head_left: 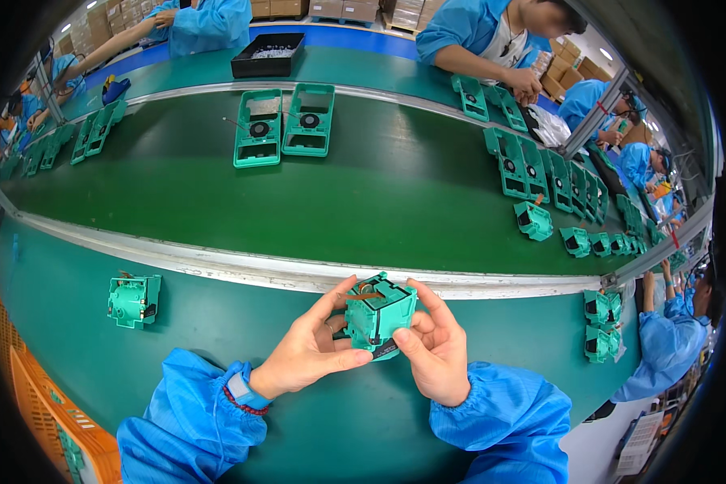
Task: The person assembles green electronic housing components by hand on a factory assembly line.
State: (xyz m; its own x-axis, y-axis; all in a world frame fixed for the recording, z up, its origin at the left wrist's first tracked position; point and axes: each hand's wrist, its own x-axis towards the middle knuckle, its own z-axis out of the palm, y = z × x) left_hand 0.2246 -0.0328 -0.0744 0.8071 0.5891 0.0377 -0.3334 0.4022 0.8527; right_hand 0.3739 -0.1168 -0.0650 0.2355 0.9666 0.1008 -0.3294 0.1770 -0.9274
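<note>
Between my two hands, above the near green table, I hold a green plastic housing (383, 310) with black seams and a copper-coloured ribbon strip on its top. My left hand (319, 339) closes on its left side, the thumb near a black strip at the bottom edge. My right hand (437, 347) grips the right side, thumb against the front face and forefinger behind the upper corner. A similar green housing (133, 301) rests on the table to my left. Two stacked pairs of green housings (602, 327) lie at the table's right end.
Past a pale metal rail (218, 262) runs a green conveyor belt (339, 210). It carries green frames with round black speakers (260, 129) and rows of small housings (532, 220). A black bin (268, 55) stands beyond. Orange crates (48, 395) stand lower left. Co-workers in blue sit around.
</note>
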